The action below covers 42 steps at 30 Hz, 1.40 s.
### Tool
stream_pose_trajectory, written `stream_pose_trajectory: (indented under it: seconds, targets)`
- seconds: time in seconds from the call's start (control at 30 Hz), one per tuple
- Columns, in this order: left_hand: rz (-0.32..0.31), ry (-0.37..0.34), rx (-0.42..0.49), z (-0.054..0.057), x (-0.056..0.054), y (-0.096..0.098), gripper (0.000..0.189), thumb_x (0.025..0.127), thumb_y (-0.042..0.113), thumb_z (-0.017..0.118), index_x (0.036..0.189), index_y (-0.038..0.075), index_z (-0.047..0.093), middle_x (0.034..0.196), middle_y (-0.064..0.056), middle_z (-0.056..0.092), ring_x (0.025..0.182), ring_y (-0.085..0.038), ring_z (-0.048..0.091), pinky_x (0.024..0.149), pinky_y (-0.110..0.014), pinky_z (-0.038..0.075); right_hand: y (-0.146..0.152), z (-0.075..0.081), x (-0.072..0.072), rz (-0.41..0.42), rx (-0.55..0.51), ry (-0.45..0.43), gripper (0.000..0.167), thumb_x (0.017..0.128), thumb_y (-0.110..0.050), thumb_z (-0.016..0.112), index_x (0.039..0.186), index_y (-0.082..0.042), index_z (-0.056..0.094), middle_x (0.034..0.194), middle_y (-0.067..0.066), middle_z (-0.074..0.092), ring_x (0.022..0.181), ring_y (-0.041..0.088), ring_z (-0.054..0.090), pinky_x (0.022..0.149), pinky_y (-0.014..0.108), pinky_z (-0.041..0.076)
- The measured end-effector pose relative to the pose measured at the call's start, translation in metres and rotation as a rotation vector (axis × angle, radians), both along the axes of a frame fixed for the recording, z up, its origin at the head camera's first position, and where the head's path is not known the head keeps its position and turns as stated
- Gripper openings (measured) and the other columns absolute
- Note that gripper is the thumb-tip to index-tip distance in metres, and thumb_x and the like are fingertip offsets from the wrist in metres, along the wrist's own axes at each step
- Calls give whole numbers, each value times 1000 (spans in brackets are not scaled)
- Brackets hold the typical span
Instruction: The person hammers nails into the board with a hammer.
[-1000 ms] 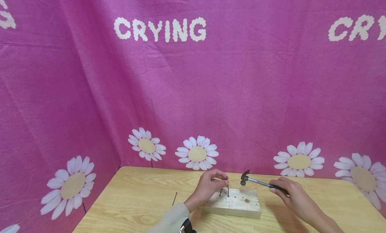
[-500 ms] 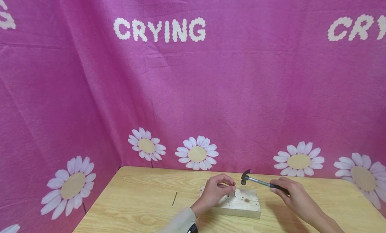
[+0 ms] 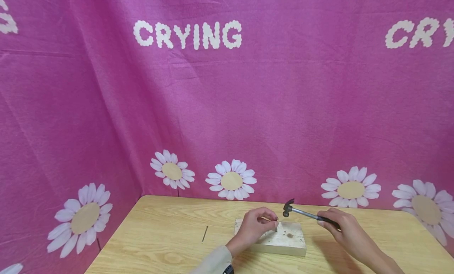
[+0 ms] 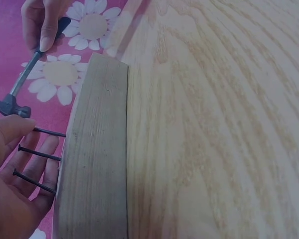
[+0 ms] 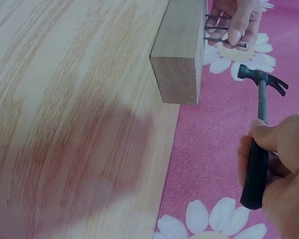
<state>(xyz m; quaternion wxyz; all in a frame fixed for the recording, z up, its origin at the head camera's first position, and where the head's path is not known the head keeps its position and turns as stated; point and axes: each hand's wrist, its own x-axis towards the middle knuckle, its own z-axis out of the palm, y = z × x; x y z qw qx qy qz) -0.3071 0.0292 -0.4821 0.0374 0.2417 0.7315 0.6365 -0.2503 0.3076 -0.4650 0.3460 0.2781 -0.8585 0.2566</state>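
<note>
Cloth (image 3: 227, 108), pink and printed with white daisies and lettering, hangs behind a pale wood-grain table (image 3: 170, 223). In the head view, a thick rectangular block of light wood (image 3: 291, 244) lies on that table. At its three o'clock, the right hand (image 3: 342, 228) wraps its fingers round the black grip of a small claw hammer (image 3: 303, 213) with a grey shaft, its dark head pointing between nine and ten o'clock. At the block's nine o'clock, the left hand (image 3: 252, 226) pinches a dark metal nail (image 4: 51, 132) between thumb and fingertips, at that hand's three o'clock, the tip at the block's upper face. Two more dark nails (image 4: 39, 153) stand from it in a row, just beside the fingers. A loose slim nail (image 3: 204, 234) lies at the left hand's nine o'clock.
</note>
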Motion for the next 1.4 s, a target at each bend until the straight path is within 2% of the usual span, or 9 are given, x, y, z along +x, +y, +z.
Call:
stream_pose_trajectory:
  seconds: [0.43, 0.63, 0.87, 1.1, 1.3, 1.4]
  targets:
    - [38, 9, -42, -3, 1, 0, 8, 89, 2, 80, 97, 4, 76, 97, -11, 78, 77, -5, 63, 71, -17, 51, -9, 9, 5, 5, -10, 22, 32, 76, 9, 83, 100, -12, 77, 88, -13, 68, 79, -6, 54, 68, 9, 44]
    - [35, 23, -42, -3, 1, -1, 8, 89, 3, 80, 96, 5, 77, 96, -11, 79, 77, -3, 63, 71, -17, 51, -16, 12, 8, -14, -68, 27, 32, 78, 7, 84, 104, -11, 78, 92, -6, 74, 84, -3, 60, 74, 8, 46]
    - [34, 24, -53, -5, 0, -1, 9, 87, 2, 82, 94, 3, 77, 90, -8, 79, 72, 0, 61, 70, -16, 51, -21, 7, 7, 56, 0, 30, 32, 73, 14, 82, 97, -6, 76, 83, -14, 62, 74, -8, 49, 61, 9, 41]
    - [16, 33, -51, -8, -2, -1, 8, 89, 6, 81, 95, 2, 78, 90, -8, 79, 73, 2, 62, 72, -16, 52, -24, 17, 11, -6, -61, 78, 38, 72, 15, 82, 104, -6, 77, 90, -9, 70, 80, -4, 57, 69, 7, 46]
    - [24, 40, -32, -8, -1, -2, 9, 86, 2, 82, 94, 2, 78, 90, -13, 79, 71, 1, 60, 69, -15, 49, -22, 8, 3, 102, 11, 99, 24, 77, 7, 83, 96, -6, 75, 83, -9, 64, 76, -6, 52, 62, 9, 42]
    - [16, 50, -29, -8, -1, -2, 9, 86, 2, 82, 95, 1, 78, 90, -15, 79, 71, 1, 60, 69, -15, 50, -23, 11, 3, 84, -7, 91, 30, 76, 11, 82, 99, -7, 76, 85, -10, 65, 77, -4, 54, 64, 9, 43]
